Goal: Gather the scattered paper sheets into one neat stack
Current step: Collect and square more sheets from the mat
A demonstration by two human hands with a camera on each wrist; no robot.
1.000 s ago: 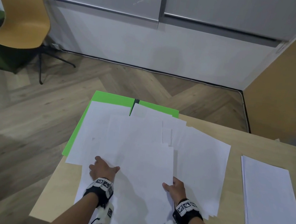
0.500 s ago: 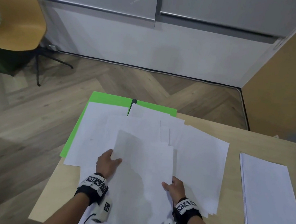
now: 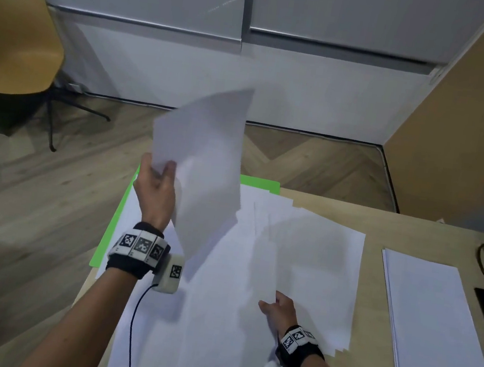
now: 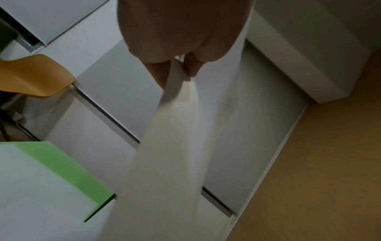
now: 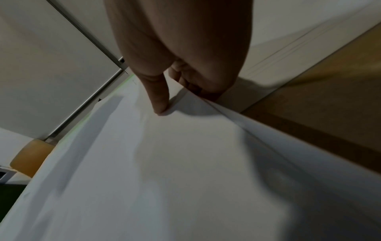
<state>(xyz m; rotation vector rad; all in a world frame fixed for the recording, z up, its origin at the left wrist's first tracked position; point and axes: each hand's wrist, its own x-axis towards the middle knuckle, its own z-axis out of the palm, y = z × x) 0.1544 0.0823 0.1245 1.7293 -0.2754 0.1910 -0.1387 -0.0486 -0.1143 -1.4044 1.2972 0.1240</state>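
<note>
Sheet [image 3: 200,159] hangs pinched in my left hand [image 3: 156,193], up and left of the stack [image 3: 420,317]; right hand [image 3: 278,308] (nearer it) pinches another's edge.

Your head view is evenly and softly lit, with wide-angle bending of the wall lines at the edges, and the lifted sheet [image 3: 204,160] is smeared by motion blur. Both wrist views are dim and grainy. Your right hand [image 5: 181,53] casts a soft shadow on the paper.
</note>
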